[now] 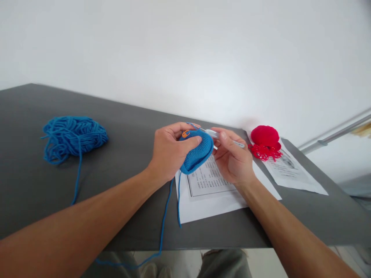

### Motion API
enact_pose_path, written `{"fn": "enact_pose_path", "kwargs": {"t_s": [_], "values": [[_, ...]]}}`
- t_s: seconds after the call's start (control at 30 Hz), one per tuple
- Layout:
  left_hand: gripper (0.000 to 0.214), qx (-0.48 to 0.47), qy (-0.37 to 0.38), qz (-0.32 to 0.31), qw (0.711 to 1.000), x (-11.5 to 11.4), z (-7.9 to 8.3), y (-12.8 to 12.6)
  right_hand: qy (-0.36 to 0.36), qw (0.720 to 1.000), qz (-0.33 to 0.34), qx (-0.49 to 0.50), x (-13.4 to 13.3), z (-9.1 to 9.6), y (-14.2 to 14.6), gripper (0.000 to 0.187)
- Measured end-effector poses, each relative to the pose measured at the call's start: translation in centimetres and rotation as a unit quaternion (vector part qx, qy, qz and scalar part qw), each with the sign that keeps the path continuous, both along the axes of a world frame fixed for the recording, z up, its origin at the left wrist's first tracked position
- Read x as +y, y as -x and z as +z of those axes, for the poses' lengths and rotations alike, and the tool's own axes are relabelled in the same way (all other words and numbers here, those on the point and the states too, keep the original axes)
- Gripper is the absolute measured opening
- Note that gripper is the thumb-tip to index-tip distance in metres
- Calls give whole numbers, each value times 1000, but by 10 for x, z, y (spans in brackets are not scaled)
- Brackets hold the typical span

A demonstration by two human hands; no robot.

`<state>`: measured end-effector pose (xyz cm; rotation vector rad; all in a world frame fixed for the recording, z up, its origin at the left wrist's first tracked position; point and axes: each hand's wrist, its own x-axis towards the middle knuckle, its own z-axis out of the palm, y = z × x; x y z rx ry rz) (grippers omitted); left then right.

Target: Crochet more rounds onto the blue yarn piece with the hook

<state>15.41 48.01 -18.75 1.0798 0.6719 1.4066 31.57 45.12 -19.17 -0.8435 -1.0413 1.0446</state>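
Observation:
My left hand [174,148] is closed on a round blue crochet piece [198,152], its thumb pressed over the upper face. An orange stitch marker [186,133] is clipped near the top left of the piece. Between the fingers of my right hand [233,154] is a crochet hook [213,134] with a clear handle. The hook's metal shaft points left to the top edge of the crochet piece, where blue yarn meets it by my left index finger. Two blue strands hang below my left hand; one drops past the table's front edge.
A skein of blue yarn [75,137] lies at the left of the dark table [130,227]. Under my hands is a printed sheet [208,206]. To the right, a red yarn ball [264,136] and red crochet work rest on a second sheet [301,179]. A white wall stands behind.

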Motion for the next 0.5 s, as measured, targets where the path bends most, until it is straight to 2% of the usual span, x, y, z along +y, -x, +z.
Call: {"fn": "enact_pose_path", "kwargs": {"t_s": [0.23,0.4,0.5], "values": [[30,-29,33,-56,997,-1,0,2,-21,1000,-6,-20,-2,3,-5,22],[42,-54,56,-72,994,-1,1,2,-39,999,-21,-18,-3,2,-5,21],[45,-69,67,-69,993,0,1,1,-74,994,-55,-50,-4,-2,-2,18]]}}
